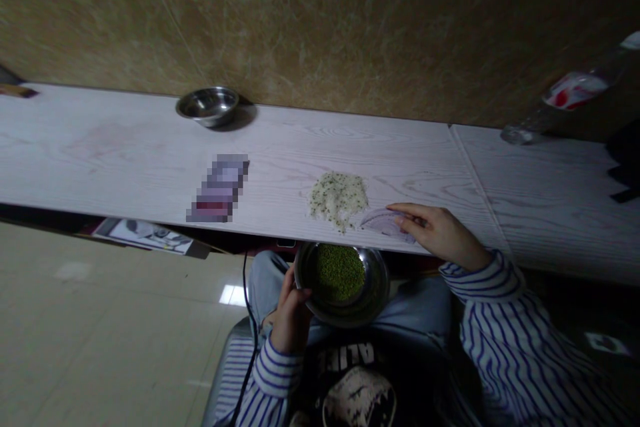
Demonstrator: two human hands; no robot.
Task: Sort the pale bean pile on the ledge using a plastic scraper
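Observation:
My left hand [290, 313] grips the left rim of a metal bowl [377, 280], held over my lap just below the table edge. Green mung beans [341, 272] lie in the bowl. On the table above it is a spread-out pile of white grains mixed with green beans [339, 199]. My right hand [440, 230] pinches a thin, pale purple curved sheet [383, 223] between thumb and fingers. The sheet lies low over the table, its left end by the pile's lower right edge. Its exact kind is unclear.
A second metal bowl [209, 107] stands near the wall. Left of the pile lies a pixelated flat object [220, 190]. A clear plastic bottle [565, 97] stands at the right. The pale wooden table [280, 140] is narrow; a dark cable [247, 320] hangs by my left arm.

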